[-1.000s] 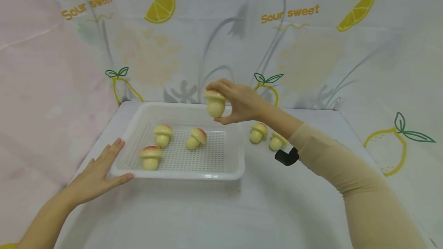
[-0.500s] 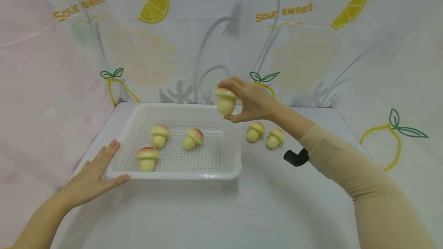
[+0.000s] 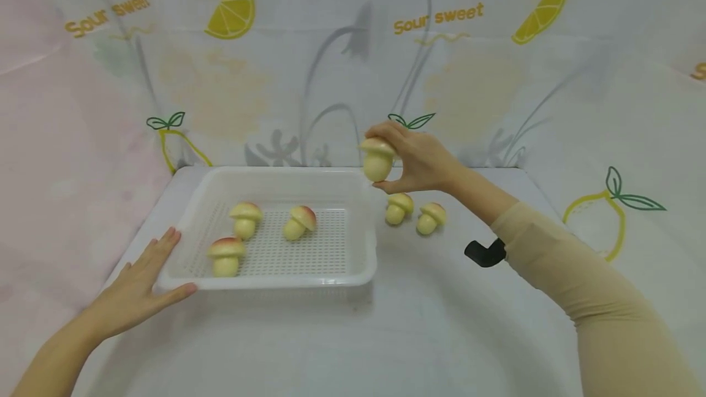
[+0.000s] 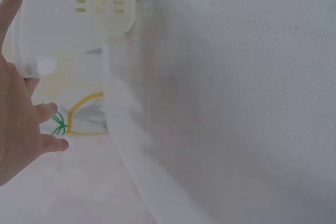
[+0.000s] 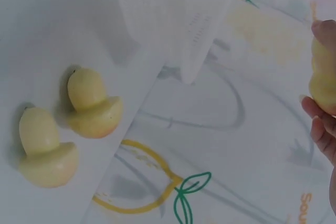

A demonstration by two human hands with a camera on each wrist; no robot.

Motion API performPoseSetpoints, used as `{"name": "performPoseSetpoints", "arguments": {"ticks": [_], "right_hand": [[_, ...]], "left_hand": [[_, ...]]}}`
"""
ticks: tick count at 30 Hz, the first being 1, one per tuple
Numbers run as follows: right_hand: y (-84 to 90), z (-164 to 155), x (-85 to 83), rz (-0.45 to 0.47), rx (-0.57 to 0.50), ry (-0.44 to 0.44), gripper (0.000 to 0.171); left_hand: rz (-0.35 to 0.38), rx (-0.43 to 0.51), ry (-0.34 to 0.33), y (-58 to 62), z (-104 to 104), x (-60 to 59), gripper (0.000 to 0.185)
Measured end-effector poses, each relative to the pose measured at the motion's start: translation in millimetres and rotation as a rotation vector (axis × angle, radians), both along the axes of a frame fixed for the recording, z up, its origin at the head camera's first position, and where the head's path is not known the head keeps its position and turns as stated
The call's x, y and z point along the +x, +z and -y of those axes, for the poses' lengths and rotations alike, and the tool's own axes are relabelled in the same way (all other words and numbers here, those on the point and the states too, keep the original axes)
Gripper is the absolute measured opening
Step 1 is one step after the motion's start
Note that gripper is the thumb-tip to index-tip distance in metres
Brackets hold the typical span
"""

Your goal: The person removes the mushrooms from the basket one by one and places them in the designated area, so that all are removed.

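My right hand (image 3: 390, 163) pinches a yellow toy mushroom (image 3: 376, 164) with a pink-tinged cap and holds it in the air just past the back right corner of a white perforated tray (image 3: 361, 262). The right wrist view shows that mushroom (image 5: 323, 72) at the frame's right edge, held between my fingertips (image 5: 319, 124). Three similar mushrooms (image 3: 245, 218) (image 3: 298, 221) (image 3: 225, 255) lie in the tray. Two more (image 3: 398, 207) (image 3: 431, 217) rest on the table under my right hand. My left hand (image 3: 144, 277) lies flat with straight fingers against the tray's front left corner.
A white cloth covers the table (image 3: 386, 336), and lemon-print sheets (image 3: 469, 78) wall it in at the back and both sides. A black strap piece (image 3: 484, 253) sits at my right wrist. The left wrist view shows the tray's corner (image 4: 79, 19) and the table edge.
My right hand has carried the mushroom to the right, from above the tray's back right part to just outside its right rim. The left hand stays on the tray's corner.
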State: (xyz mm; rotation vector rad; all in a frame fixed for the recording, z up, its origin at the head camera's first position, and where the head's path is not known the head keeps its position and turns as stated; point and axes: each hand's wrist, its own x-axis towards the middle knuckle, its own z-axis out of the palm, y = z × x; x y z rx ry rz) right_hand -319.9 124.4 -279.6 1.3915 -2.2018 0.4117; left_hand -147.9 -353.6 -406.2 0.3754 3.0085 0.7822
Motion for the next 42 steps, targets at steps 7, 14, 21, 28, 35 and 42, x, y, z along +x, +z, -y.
{"name": "performPoseSetpoints", "arguments": {"ticks": [7,14,21,28,35,42], "right_hand": [[-0.8,-15.5,-0.2,0.016,0.005,-0.040,0.077],[-1.0,-27.0,0.5,0.020,-0.002,-0.049,0.077],[-3.7,-41.0,0.5,0.019,-0.001,-0.067,0.078],[-6.2,-56.3,-0.4,0.011,-0.002,-0.089,0.079],[-9.9,-67.5,-0.8,0.014,0.009,-0.111,0.079],[-17.2,-82.2,1.5,0.039,0.043,-0.167,0.077]], "left_hand": [[-0.006,-0.002,-0.004,-2.1,1.4,-0.8,0.097],[-0.006,-0.005,-0.008,-0.7,-1.2,-1.7,0.096],[-0.003,-0.010,-0.008,-1.6,-4.4,-1.5,0.095],[-0.007,-0.011,-0.005,-1.2,-4.6,-2.3,0.095],[-0.023,-0.009,-0.006,-3.0,-1.0,-3.0,0.096],[-0.011,-0.011,-0.005,-4.2,-0.2,-3.1,0.096]]}}
